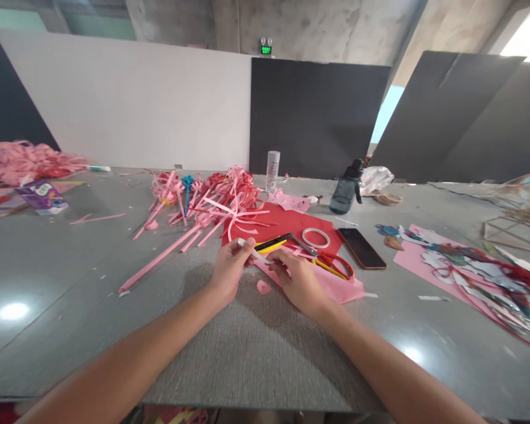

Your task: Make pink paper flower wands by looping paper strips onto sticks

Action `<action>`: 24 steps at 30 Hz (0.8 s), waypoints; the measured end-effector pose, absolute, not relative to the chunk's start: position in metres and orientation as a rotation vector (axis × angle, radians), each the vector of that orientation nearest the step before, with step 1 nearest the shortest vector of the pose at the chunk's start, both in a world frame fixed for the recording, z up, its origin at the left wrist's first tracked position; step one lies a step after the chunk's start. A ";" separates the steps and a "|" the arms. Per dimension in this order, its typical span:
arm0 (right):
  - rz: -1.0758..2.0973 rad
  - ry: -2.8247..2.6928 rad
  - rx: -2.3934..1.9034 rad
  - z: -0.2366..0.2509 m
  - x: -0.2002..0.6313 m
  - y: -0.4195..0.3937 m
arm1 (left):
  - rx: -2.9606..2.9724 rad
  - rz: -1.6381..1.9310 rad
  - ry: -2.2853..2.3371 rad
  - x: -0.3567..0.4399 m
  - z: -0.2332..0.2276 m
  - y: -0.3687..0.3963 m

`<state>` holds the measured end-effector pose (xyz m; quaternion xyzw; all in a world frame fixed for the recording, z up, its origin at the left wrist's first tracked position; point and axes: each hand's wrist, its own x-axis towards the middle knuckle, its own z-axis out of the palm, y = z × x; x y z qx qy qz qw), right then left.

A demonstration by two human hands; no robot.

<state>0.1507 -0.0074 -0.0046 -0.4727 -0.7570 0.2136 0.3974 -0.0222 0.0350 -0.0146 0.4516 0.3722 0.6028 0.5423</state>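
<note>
A narrow white strip (259, 257), perhaps paper or tape, stretches between my two hands above the table. My left hand (232, 265) pinches one end between thumb and fingers. The other end is in the closed fingers of my right hand (298, 275). Just beyond them a black and yellow cutter knife (274, 242) and red-handled scissors (335, 265) lie on red paper (287, 219) and pink paper (338, 284). A roll of white tape (315, 238) rests beside the scissors. A small pink scrap (263, 287) is below my hands.
Pink and red paper-strip flowers (229, 194) on sticks are piled ahead to the left. A phone (362, 248), a dark bottle (347, 188) and a clear cylinder (272, 171) stand or lie farther off. Ribbons and cutouts (477, 277) cover the right side; a purple carton (42, 196) is left.
</note>
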 end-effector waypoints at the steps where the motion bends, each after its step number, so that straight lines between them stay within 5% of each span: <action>1: 0.535 -1.925 -1.202 -0.004 0.150 -0.008 | 1.081 1.426 0.879 -0.022 -0.015 0.034; 24: 1.135 -0.912 -0.851 0.000 0.158 0.009 | 1.070 1.299 0.833 -0.022 -0.014 0.029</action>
